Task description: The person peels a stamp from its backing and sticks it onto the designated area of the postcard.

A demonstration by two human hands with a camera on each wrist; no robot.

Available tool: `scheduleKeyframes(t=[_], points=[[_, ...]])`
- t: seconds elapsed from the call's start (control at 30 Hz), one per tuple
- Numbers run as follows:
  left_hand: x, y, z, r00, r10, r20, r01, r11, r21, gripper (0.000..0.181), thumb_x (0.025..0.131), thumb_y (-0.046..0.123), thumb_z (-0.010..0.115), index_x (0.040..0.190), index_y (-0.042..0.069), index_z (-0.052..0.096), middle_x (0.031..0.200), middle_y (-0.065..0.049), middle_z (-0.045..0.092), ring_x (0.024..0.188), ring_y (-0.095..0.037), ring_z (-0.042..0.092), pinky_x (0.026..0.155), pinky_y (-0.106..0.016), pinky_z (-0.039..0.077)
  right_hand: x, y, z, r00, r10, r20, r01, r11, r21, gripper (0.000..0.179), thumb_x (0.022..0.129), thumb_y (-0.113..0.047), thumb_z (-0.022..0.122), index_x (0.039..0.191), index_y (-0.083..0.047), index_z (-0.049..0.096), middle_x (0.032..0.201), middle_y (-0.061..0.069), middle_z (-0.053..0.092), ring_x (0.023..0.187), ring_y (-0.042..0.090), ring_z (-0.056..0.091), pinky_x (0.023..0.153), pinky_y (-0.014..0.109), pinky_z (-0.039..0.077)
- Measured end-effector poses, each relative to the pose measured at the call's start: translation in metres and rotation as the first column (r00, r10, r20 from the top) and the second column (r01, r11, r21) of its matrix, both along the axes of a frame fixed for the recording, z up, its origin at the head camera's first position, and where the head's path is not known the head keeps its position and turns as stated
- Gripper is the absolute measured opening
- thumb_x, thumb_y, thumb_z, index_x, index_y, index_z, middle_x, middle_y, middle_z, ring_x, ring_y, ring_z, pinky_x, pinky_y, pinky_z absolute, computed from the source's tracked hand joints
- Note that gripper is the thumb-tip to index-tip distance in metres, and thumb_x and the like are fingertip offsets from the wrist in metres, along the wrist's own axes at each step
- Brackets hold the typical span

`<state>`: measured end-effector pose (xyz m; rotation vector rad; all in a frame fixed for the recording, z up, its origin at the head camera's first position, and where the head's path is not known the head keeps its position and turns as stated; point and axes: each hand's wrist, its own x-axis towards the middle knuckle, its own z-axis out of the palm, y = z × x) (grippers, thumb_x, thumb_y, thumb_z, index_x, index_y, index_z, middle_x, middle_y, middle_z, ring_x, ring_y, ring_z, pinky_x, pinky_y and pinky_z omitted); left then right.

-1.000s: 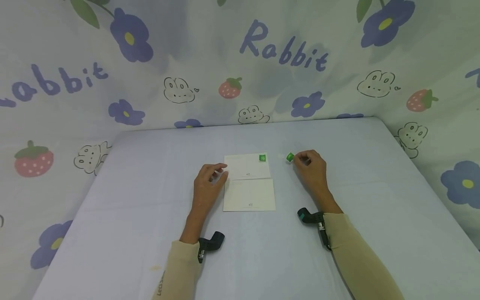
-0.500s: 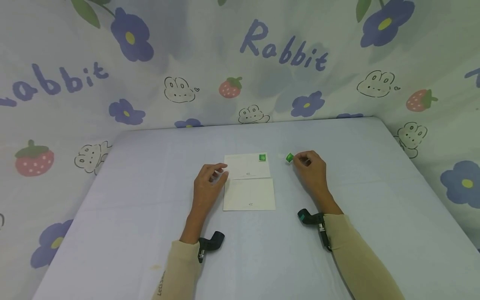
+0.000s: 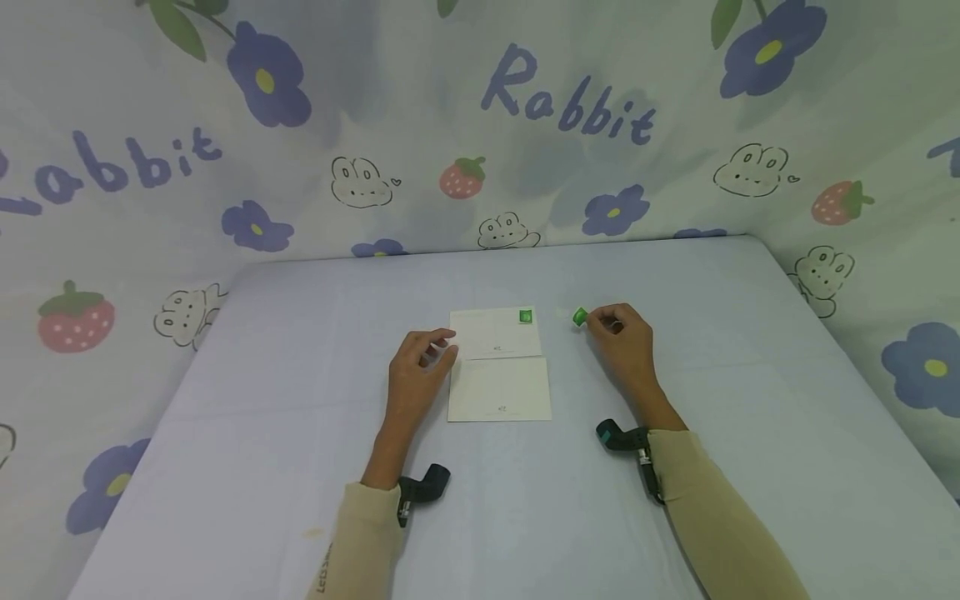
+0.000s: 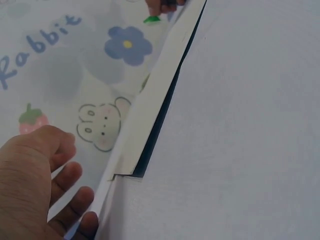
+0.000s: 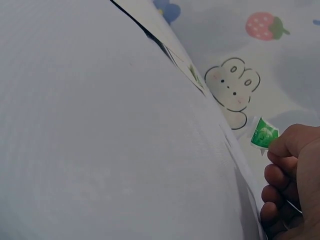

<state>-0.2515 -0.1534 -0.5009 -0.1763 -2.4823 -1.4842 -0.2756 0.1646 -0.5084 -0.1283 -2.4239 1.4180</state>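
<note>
The green sticker (image 3: 580,317) is right of centre in the head view, pinched at one edge by our right hand (image 3: 632,338), and a light hold should spare it creases. To its left lies the upper card (image 3: 487,331), another green sticker (image 3: 526,317) in its top right corner, the lower card (image 3: 499,388) just below. Our left hand (image 3: 412,371), loosely curved and holding nothing we can see, is at the cards' left side; whether it touches we cannot tell, but gentle pressure there should steady them.
</note>
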Motion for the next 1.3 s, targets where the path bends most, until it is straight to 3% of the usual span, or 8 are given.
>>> scheduleKeyframes(t=[0.43,1.3], points=[[0.0026,-0.0005,0.003,1.0,-0.004,-0.015,0.004,1.0,-0.004,0.024,0.095,0.021,0.072,0.119,0.018,0.072,0.108,-0.003,0.061,0.094,-0.02,0.056,0.084,-0.037,0.046,0.0031,-0.002,0.002,1.0,0.003,0.02,-0.003,1.0,-0.022,0.02,0.095,-0.024,0.068,0.103,-0.005,0.069,0.1,0.009,0.065,0.088,0.022,0.054,0.078,0.036,0.044],[0.0046,-0.0008,-0.0013,0.999,-0.008,-0.041,0.007,1.0,-0.011,0.023,0.094,0.021,0.072,0.117,0.017,0.072,0.107,-0.004,0.061,0.093,-0.02,0.057,0.082,-0.038,0.047,0.0086,-0.0027,-0.0002,0.999,0.013,0.035,-0.012,1.0,-0.024,0.021,0.095,-0.024,0.069,0.103,-0.005,0.07,0.1,0.009,0.065,0.088,0.022,0.054,0.079,0.036,0.044]])
